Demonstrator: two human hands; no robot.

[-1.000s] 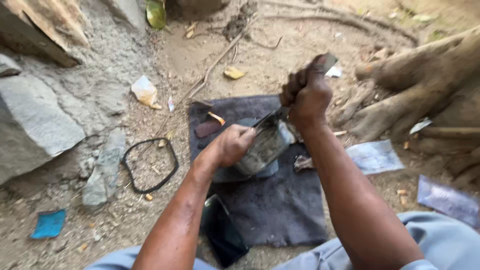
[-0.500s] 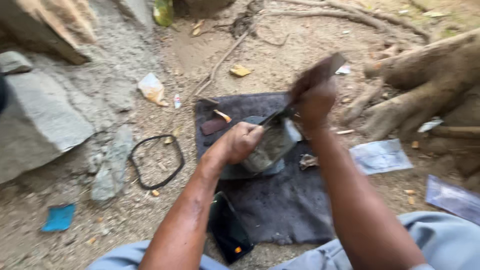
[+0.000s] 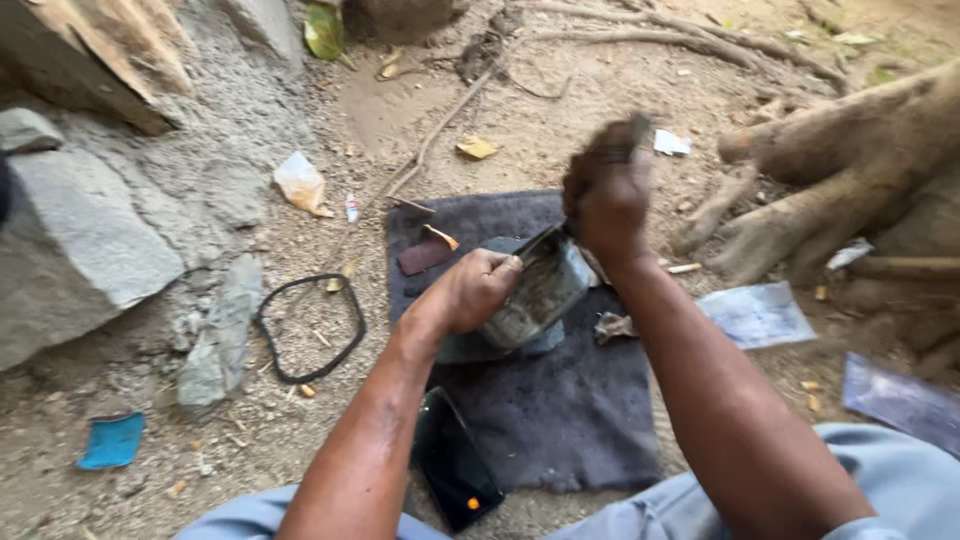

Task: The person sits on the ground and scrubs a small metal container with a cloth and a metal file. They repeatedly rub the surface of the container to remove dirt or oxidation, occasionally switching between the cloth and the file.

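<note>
My left hand (image 3: 478,290) grips a grey metal block-like piece (image 3: 540,295) and holds it down on a flat stone lying on a dark cloth (image 3: 560,420). My right hand (image 3: 610,195) is raised above it, closed around the handle of a tool (image 3: 630,135); it is blurred by motion. A thin dark metal strip (image 3: 540,240) sticks up between the two hands at the top edge of the grey piece.
A black phone (image 3: 455,460) lies at the cloth's near edge. A black rubber ring (image 3: 308,328) rests on the dirt to the left, by grey rocks (image 3: 80,250). Tree roots (image 3: 850,170) lie at the right, with plastic wrappers (image 3: 755,312) and a blue scrap (image 3: 112,440) scattered around.
My right hand with the tool has swung up and down over the grey piece. My left hand has kept its grip in the same spot.
</note>
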